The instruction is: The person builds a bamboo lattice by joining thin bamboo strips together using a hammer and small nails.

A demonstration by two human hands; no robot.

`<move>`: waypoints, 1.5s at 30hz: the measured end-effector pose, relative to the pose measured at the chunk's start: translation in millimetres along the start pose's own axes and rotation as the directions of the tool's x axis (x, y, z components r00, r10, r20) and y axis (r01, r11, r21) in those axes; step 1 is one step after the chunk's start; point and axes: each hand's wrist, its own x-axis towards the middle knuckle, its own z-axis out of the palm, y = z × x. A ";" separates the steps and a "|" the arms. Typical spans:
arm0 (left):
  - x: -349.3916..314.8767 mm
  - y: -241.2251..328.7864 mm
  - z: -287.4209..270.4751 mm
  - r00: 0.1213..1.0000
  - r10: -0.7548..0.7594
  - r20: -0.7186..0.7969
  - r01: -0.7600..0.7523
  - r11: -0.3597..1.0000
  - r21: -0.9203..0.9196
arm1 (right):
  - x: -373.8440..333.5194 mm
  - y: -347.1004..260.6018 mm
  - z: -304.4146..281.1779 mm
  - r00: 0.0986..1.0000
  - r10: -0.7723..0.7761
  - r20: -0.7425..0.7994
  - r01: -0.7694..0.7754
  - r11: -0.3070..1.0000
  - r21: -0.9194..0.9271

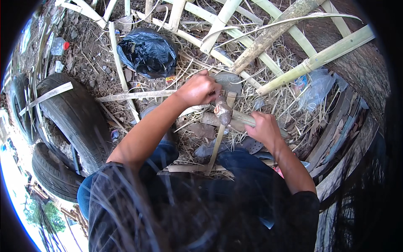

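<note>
My right hand [265, 129] is wrapped round the pale handle of a hammer-like tool [223, 111]. Its blunt, rounded brown head points toward my left hand and lies over a narrow bamboo strip [218, 145]. That strip runs from between my knees up toward my left hand. My left hand [200, 89] is closed beside the strip's far end; what its fingers pinch, if anything, is hidden. A flat grey stone [228, 82] lies just beyond, and a short piece of wood [210, 119] is under the tool.
Crossed bamboo slats [218, 25] form a lattice ahead, with a thick bamboo pole [319, 61] at the right. A black plastic bag [147, 52] sits far left of centre. Old tyres [75, 113] stand at the left, a tree trunk [357, 63] at the right. Shavings cover the ground.
</note>
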 end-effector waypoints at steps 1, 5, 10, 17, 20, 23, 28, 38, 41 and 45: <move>1.8 0.1 -0.5 1.000 -0.008 -0.005 0.008 1.000 0.001 | 1.3 0.2 -2.8 1.000 0.014 0.007 -0.014 1.000 -0.027; 3.1 2.1 -0.7 0.999 -0.034 0.015 0.035 0.999 -0.022 | -1.2 4.5 -3.4 1.000 -0.010 0.001 0.010 1.000 0.001; 5.1 3.4 -3.7 0.999 -0.034 0.021 0.033 0.999 0.008 | 1.2 2.4 -7.4 1.000 0.006 -0.027 -0.006 1.000 0.017; 7.5 7.8 -5.6 0.998 -0.050 0.047 0.047 0.998 0.045 | 2.4 -1.0 -10.7 0.999 -0.009 -0.042 0.009 1.000 -0.004; 10.0 8.1 -7.3 0.997 -0.056 0.058 0.054 0.998 0.045 | 5.5 -7.6 -16.7 0.993 0.102 0.055 -0.101 0.995 -0.022; 7.8 11.1 -7.5 0.998 -0.054 0.044 0.049 0.995 0.090 | 5.0 -13.1 -18.6 0.998 0.060 0.020 -0.060 0.998 0.004; 8.8 9.3 -7.4 0.998 -0.052 0.044 0.049 0.997 0.059 | 5.7 -19.6 -24.8 0.994 0.105 0.041 -0.105 0.994 -0.016; 9.4 7.0 -6.3 0.998 -0.047 0.041 0.045 0.998 0.047 | 4.1 -18.0 -24.5 0.996 0.081 0.047 -0.079 0.996 -0.038; 9.2 7.6 -4.7 0.999 -0.034 0.019 0.033 0.998 0.054 | 7.1 -16.2 -24.5 0.996 0.086 0.039 -0.083 0.994 -0.067; 7.2 4.9 -4.7 0.999 -0.032 0.041 0.029 0.998 0.052 | 6.0 -13.0 -19.2 0.998 0.063 0.026 -0.062 0.997 -0.051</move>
